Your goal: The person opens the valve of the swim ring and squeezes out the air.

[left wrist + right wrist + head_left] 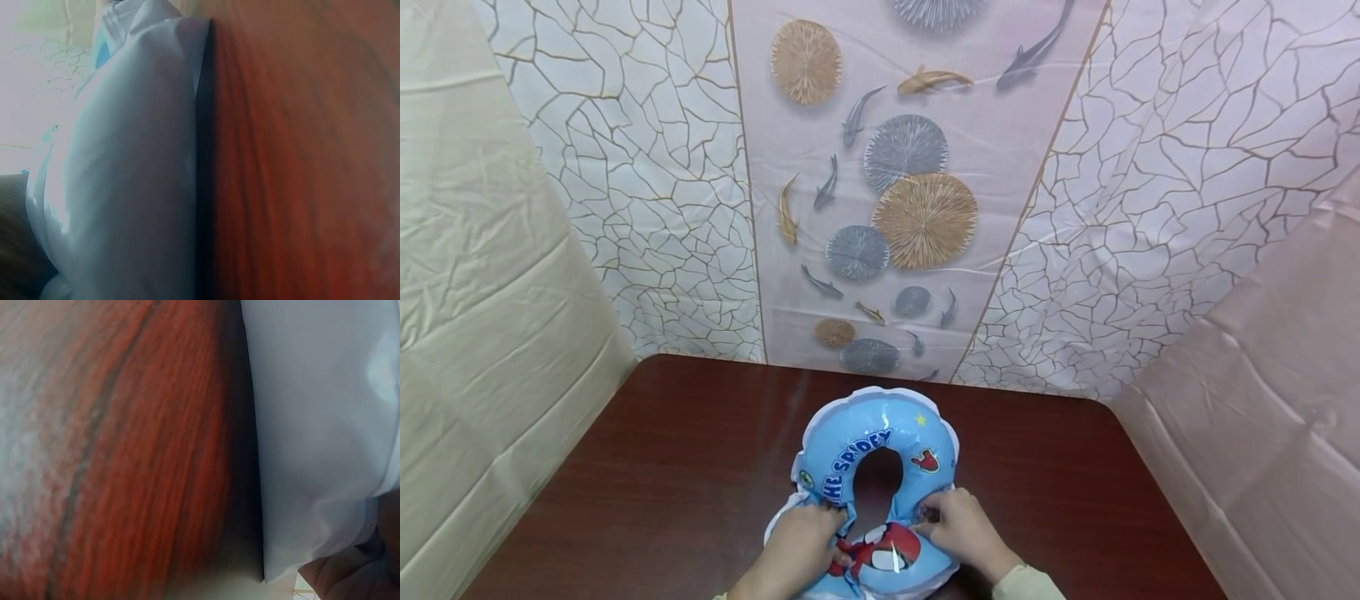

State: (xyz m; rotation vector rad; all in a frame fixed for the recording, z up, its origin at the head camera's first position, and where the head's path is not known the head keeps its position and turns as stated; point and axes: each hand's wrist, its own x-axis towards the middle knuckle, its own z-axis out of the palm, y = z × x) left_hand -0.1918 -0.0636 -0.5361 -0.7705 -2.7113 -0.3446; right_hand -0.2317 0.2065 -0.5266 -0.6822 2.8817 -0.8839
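A light blue inflatable swim ring (pixel 880 412) with a pale wavy seam lies on the table, printed with "THE SPIDEY", a star and a red masked cartoon figure. Its sides are squeezed inward, so the hole is a narrow keyhole shape. My left hand (pixel 801 546) grips the left side at the fold, some fingertips hidden in the vinyl. On the opposite side my right hand (pixel 961 527) pinches the ring with curled fingers. Both wrist views show the ring's whitish underside close up, in the left wrist view as a bulging wall (pixel 131 162).
The dark red-brown wooden table (pixel 685 467) extends around the ring. Behind it hangs a cloth backdrop (pixel 917 317) with printed fish and round shapes. Pale cloth (pixel 512 317) hangs at the left side and beige cloth (pixel 1247 400) at the right.
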